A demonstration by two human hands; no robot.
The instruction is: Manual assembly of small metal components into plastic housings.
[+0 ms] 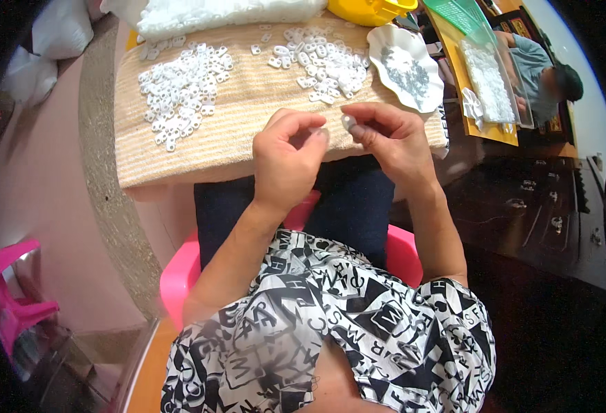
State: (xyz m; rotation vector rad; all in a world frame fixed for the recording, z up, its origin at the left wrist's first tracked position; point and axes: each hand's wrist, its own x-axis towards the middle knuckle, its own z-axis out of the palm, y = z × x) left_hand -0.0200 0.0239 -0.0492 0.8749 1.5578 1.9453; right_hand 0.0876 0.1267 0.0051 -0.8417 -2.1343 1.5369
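In my right hand [401,141], a small white plastic piece [348,122] is pinched between thumb and fingers, above the near edge of the cloth. My left hand [286,162] is closed just to its left, thumb and index fingertips close together. Whatever may be between those fingertips is too small to make out. The hands do not touch. Beyond them lie a left pile of small white two-holed plastic pieces [179,93] and a right pile of similar white pieces [334,65]. A scalloped white dish [430,96] at the right holds many tiny grey and white parts.
A striped beige cloth [248,117] covers the table. At its far side are a clear bag of white pieces [227,15] and a yellow container [368,10]. Rightward, a person [540,76] sits by a tray of white pieces [485,79]. A pink stool [14,296] stands left.
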